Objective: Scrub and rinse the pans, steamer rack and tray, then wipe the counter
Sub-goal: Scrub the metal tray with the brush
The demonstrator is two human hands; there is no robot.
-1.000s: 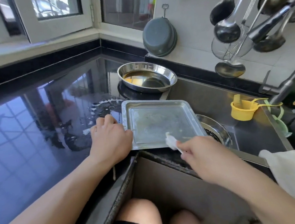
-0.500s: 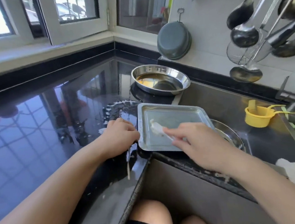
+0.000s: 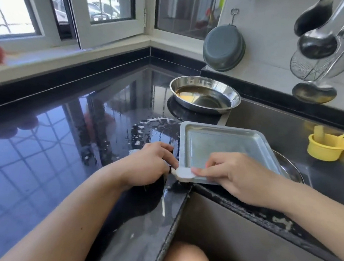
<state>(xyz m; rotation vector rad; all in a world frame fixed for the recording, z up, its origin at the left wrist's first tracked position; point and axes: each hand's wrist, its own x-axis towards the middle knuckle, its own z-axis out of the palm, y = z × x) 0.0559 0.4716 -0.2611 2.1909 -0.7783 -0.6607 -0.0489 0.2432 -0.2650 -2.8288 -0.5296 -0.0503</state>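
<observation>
Metal tray (image 3: 226, 144) looks stiff, light and soapy-slippery. Left hand (image 3: 149, 163) pinches its near corner; right hand (image 3: 233, 170) pinches a small sponge (image 3: 184, 174) there. Hold the rim.

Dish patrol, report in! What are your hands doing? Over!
Left hand steadying tray corner. Right hand pressing sponge on tray's near rim. Nothing blocking.

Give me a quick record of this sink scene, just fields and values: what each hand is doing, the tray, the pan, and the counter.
left hand: grips the tray's near left corner
right hand: presses a white scrubbing pad on that corner
tray: rectangular metal, at the sink edge, soapy film inside
round pan: steel, behind the tray, brownish liquid inside
counter: black, glossy, wet with suds by the tray
yellow cup: right of the tray
</observation>
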